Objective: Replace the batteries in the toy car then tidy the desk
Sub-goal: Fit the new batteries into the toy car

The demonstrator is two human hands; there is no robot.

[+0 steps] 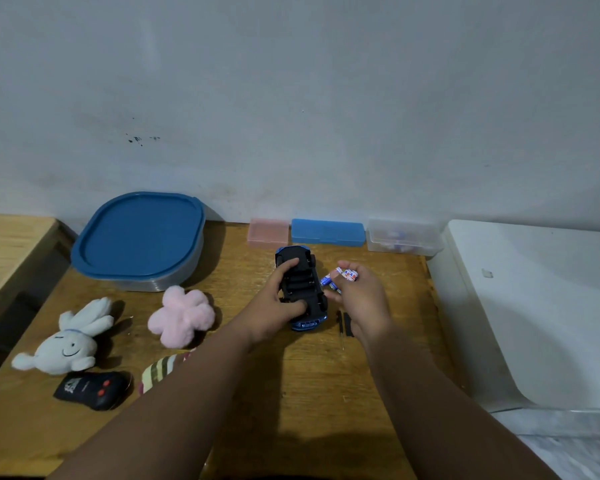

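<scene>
right now the toy car [300, 289] lies upside down on the wooden table [291, 393], a little back from the middle and closer to the far edge, its black underside up and its blue body showing at both ends. the left hand [274, 306] is the grip on it: fingers over the far part of the chassis, thumb pressed on the near part, closed around the car. the right hand [359, 299], just right of the car, holds a few batteries [347, 274] with white and red labels in curled fingers; more batteries with blue wraps [329, 283] show between that hand and the car, and i cannot tell if they are held or resting on the table. two small dark pieces [346, 323] lie under the right wrist.

along the far edge sit a pink box [268, 232], a blue case [328, 232] and a clear box [404, 237]. toward the far left corner stands a metal container with a blue lid [139, 237]. near the left edge lie a white plush [70, 337], a pink plush [181, 315], a striped cloth thing [160, 370] and a black remote [92, 389].
</scene>
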